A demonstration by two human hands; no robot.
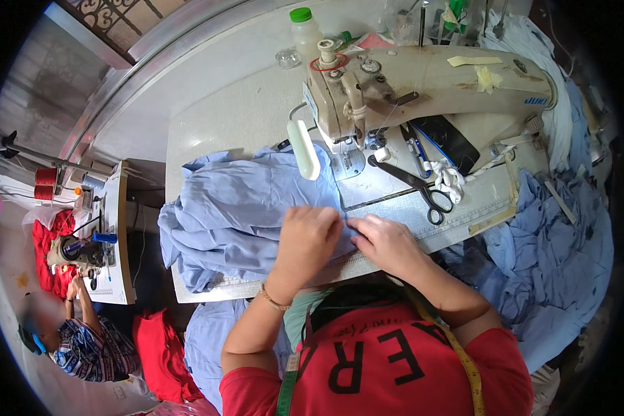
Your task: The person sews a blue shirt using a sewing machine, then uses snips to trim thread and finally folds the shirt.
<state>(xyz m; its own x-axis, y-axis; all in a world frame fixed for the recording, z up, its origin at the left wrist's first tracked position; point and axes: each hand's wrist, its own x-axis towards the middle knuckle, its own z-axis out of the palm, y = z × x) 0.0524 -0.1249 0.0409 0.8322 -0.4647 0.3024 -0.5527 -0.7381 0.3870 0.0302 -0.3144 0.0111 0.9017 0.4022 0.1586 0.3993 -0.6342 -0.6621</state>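
Note:
Light blue cloth [236, 201] lies bunched over the left part of the sewing table, its right edge running up to the needle area of the sewing machine [430, 90]. My left hand [310, 239] is closed on the cloth near the table's front edge, knuckles up. Close beside it, my right hand [385, 239] pinches the cloth's edge between thumb and fingers; the fingertips are partly hidden. A small white lamp [304, 149] lights the cloth next to the presser foot.
Black scissors [419, 186], a phone [447, 142] and white cord [448, 179] lie right of the needle. More blue cloth [548, 256] is heaped at the right. A green-capped bottle [305, 31] stands behind. At far left, another person [93, 347] works at a second machine with red cloth.

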